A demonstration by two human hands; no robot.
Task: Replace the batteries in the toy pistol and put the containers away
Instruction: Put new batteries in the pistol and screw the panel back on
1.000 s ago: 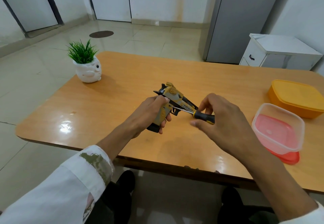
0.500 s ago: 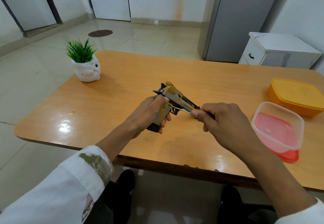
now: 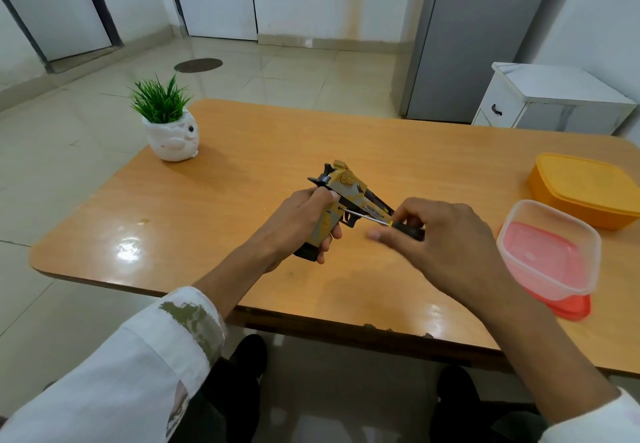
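- A wooden table [image 3: 242, 200] fills the middle of the frame, in a room with a pale tiled floor and white doors along the top.
- The left hand [image 3: 298, 220], at the centre of the frame, has its fingers curled round the grip of the toy pistol [image 3: 346, 186]. It holds the pistol over the table with the barrel pointing right and away.
- The right hand [image 3: 440, 234], just right of centre, pinches the dark handle of a screwdriver [image 3: 363, 215] between thumb and fingers. The fingertips are blurred.
- The screwdriver's thin metal shaft runs to the left, and its tip meets the pistol's side just above the grip, near the trigger.
- To the right of the right hand, near the frame's right edge, a clear tub [image 3: 550, 252] stands open on a red lid [image 3: 568, 307].
- Just above it in the frame is an orange tub [image 3: 585, 189] with its lid on.
- A small green plant in a white pot [image 3: 169, 123] stands on the table's far corner, upper left.
- Beyond the table, upper right, a white cabinet [image 3: 554, 99] stands beside a tall grey one [image 3: 478, 37].
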